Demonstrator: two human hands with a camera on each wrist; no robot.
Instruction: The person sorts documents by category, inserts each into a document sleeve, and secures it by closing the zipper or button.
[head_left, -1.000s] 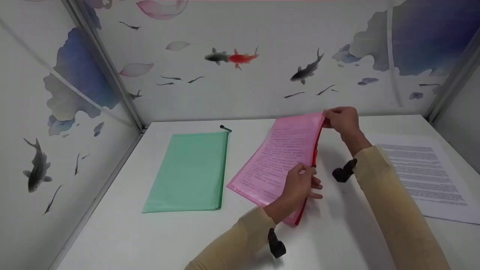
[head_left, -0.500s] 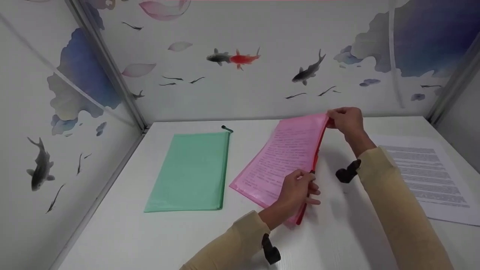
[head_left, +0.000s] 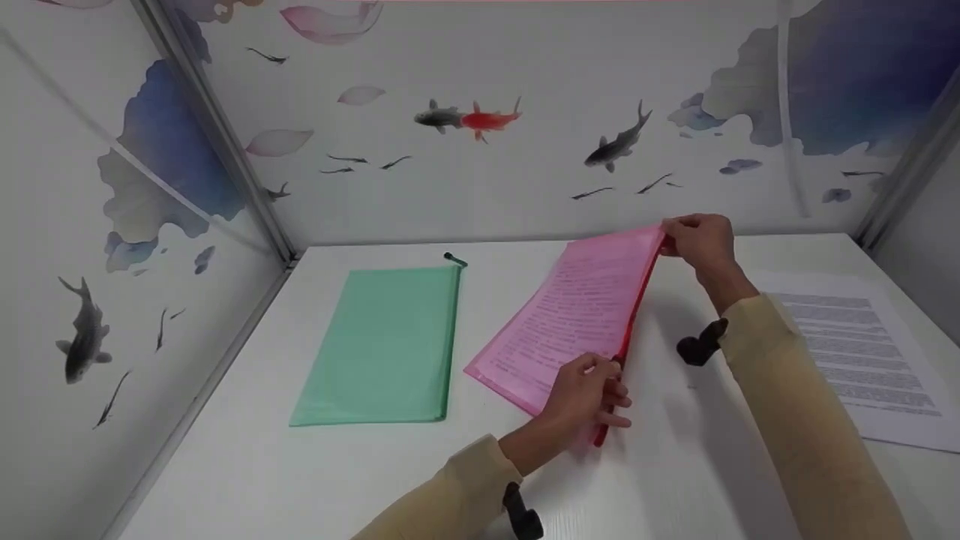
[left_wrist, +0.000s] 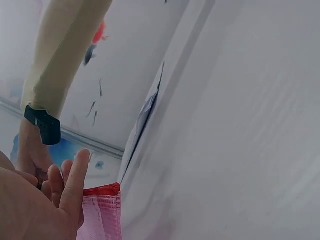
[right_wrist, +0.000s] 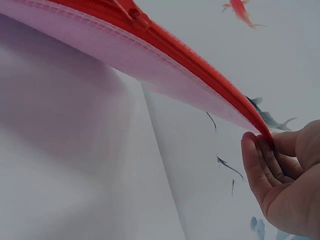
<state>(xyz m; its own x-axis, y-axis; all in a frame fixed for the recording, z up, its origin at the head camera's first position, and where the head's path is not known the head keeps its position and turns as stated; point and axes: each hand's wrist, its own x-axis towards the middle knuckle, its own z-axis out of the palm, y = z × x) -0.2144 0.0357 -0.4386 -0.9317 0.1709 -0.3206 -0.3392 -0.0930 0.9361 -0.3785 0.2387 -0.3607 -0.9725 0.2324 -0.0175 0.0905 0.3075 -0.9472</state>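
**Pink plastic folder, tilted up over a flat white table**

Above the flat white table (head_left: 262, 480), one end of the thin pink plastic folder (head_left: 574, 300) is up. The right hand (head_left: 705, 240) pinches its far corner; the left hand (head_left: 577, 394) pinches its red zipper edge (head_left: 640, 300). Only the right wrist view clearly shows a little red slider (right_wrist: 139, 19).

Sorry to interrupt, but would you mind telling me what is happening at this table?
A person holds a pink folder with printed text showing through it, its zipped edge raised. The right hand pinches the far corner, while the left hand is lower along the red zipper, pinching its dark pull. A green folder lies flat to the left, and printed paper to the right.
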